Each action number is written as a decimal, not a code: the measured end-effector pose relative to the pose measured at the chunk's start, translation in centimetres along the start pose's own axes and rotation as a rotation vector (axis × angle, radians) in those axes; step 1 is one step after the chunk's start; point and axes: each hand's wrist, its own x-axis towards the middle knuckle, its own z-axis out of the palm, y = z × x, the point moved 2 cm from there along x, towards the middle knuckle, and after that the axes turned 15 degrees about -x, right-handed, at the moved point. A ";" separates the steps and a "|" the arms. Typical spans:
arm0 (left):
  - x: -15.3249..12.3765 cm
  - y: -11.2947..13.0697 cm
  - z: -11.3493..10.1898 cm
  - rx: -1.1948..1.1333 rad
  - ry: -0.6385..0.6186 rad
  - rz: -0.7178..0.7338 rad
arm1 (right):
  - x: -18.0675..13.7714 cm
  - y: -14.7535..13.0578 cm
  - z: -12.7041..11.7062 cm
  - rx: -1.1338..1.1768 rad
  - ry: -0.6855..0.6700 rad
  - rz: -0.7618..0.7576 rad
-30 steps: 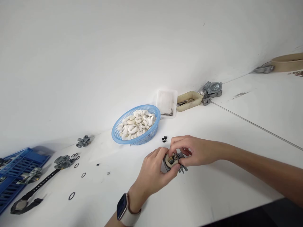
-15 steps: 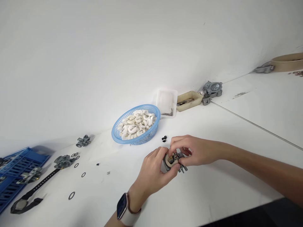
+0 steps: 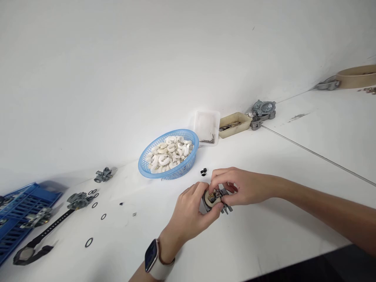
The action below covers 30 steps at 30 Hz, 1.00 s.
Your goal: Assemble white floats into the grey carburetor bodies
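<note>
My left hand (image 3: pixel 190 215) is closed around a grey metal carburetor (image 3: pixel 227 208), its thumb along the near side and its fingers over the far side. A white C-shaped float (image 3: pixel 216 201) sits in the carburetor's upturned face, around small brass parts. From the right, my right hand (image 3: pixel 237 186) bends over the face, thumb and index finger pressed on the float near its two ends. The fingers cover part of the carburetor. Just beyond the hands lies a small black part (image 3: pixel 203 172). A blue basket (image 3: pixel 188 164) of white floats stands farther back.
Behind are a clear plastic tray (image 3: pixel 207 119) with pins, a beige tray (image 3: pixel 241 127) and stacked metal parts (image 3: pixel 263 111). At left lie black rings (image 3: pixel 89 242), carburetors (image 3: pixel 79 200), a black-strapped watch (image 3: pixel 28 253) and a blue crate (image 3: pixel 17 235). A seam (image 3: pixel 317 156) crosses the table at right.
Almost nothing differs. Both hands stay on the carburetor, with only a tiny shift of the right thumb and the float.
</note>
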 end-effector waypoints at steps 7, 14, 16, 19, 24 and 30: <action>0.0 0.0 0.0 -0.001 -0.005 0.007 | -0.1 0.0 0.0 0.000 -0.006 0.008; 0.1 0.0 0.0 0.001 -0.012 0.003 | 0.0 -0.1 -0.1 0.004 -0.009 0.010; 0.1 0.1 0.0 0.007 -0.014 0.001 | 0.0 -0.1 -0.1 0.006 -0.011 0.015; 0.1 0.1 0.0 0.018 -0.017 0.001 | 0.0 0.0 -0.1 0.005 -0.012 0.013; 0.1 0.2 -0.1 0.024 -0.017 -0.001 | 0.0 -0.1 -0.1 -0.001 -0.006 0.000; 0.1 0.2 -0.1 0.024 -0.018 -0.001 | 0.0 0.0 0.0 -0.002 -0.001 -0.002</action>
